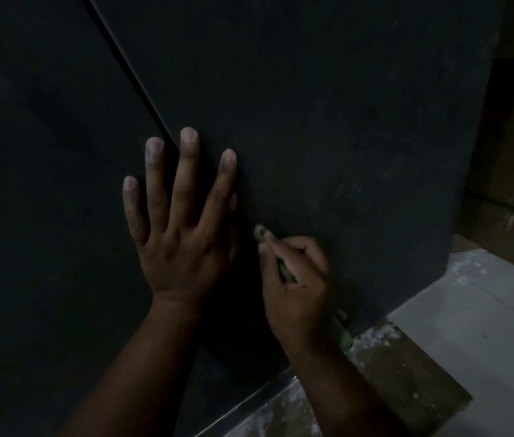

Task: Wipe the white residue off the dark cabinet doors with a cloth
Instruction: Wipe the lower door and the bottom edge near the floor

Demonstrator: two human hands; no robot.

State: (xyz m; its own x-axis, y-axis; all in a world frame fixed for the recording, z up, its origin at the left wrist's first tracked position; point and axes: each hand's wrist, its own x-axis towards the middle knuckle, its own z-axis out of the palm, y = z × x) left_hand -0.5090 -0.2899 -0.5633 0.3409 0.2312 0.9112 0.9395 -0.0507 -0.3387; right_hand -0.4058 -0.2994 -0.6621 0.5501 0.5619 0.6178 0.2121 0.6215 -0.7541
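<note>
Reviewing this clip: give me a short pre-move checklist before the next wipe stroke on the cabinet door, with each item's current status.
1. Cloth gripped by right hand: ok, greenish fabric pinched in curled fingers.
2. Cloth tip at the door: ok, though contact cannot be confirmed.
3. Left hand bracing: ok, flat with fingers spread across the seam between doors.
4. Residue left on right door: cannot tell, only faint pale smudges in dim light.
5. Stroke path free of left hand: not ok, it lies just left of the cloth.
</note>
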